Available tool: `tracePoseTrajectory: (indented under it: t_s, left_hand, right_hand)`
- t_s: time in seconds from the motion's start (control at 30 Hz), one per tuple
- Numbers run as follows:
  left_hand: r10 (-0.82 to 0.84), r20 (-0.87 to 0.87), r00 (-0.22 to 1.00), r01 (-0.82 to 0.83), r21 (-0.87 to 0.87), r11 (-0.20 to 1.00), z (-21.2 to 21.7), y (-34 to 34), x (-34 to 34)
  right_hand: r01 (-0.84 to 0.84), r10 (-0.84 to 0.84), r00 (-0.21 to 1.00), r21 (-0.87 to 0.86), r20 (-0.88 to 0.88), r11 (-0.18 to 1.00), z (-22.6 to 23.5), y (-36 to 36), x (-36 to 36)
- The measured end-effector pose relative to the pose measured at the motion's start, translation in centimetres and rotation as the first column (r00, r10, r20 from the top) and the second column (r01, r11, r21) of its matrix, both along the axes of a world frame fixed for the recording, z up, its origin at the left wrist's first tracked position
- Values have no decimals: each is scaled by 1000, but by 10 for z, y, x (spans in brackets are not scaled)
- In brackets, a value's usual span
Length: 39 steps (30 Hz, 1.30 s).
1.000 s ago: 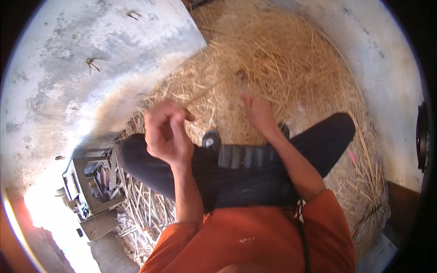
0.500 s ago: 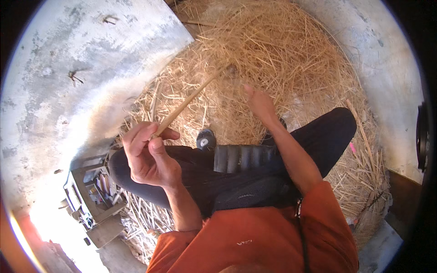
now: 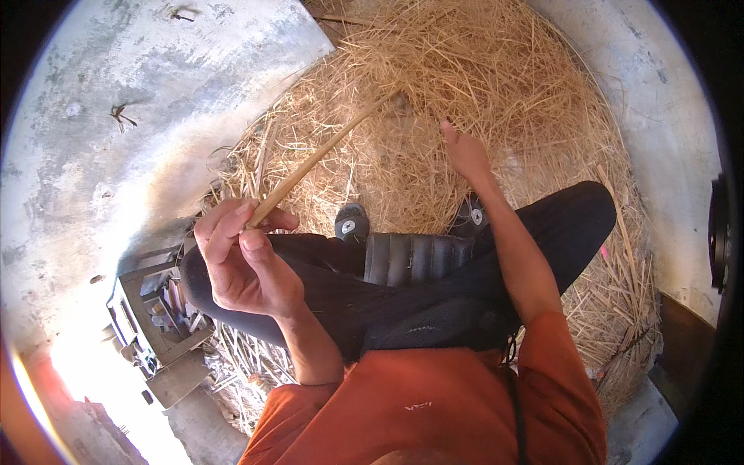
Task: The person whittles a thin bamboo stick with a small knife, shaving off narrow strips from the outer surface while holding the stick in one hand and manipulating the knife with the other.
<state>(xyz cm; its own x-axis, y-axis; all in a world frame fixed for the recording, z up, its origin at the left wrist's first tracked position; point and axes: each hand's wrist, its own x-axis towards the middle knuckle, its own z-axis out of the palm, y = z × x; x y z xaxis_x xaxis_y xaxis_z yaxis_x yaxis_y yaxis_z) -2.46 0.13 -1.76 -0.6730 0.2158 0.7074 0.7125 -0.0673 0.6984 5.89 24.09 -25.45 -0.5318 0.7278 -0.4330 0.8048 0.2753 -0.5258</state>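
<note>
Above the bent left leg [image 3: 329, 271], I have the left hand [image 3: 256, 271] pinching a tan stick [image 3: 318, 157] at its near end. Long axis slants forward and rightward; far tip points into straw [image 3: 496, 70]. Small pale lettering on the orange shirt [image 3: 364, 422]. Stick slender, nearly straight. Right hand [image 3: 468, 156] curled, thumb out; I cannot tell whether it grips anything.
</note>
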Motion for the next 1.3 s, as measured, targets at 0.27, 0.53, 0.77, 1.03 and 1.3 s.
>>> tracePoseTrajectory:
  t_s: [0.27, 0.53, 0.77, 1.03, 1.3]
  left_hand:
    - [-11, 103, 995, 8, 32, 999, -1, -4, 2]
    - [-8, 70, 997, 6, 26, 1000, -6, -9, -1]
    - [-45, 100, 994, 36, 89, 995, -6, -10, -7]
    - [-34, 119, 992, 24, 87, 996, -7, -4, -5]
    - [-27, 46, 999, 25, 30, 999, -7, -6, -4]
  right_hand:
    - [-326, 117, 624, -121, -773, 937, 196, -91, -19]
    - [-365, 247, 662, -17, -708, 931, 200, -132, -2]
    - [-266, 248, 770, 59, -587, 962, 168, -127, -9]
    - [-279, 301, 738, 132, -604, 951, 172, -138, -5]
    - [-181, 171, 861, 26, -479, 983, 139, -113, 2]
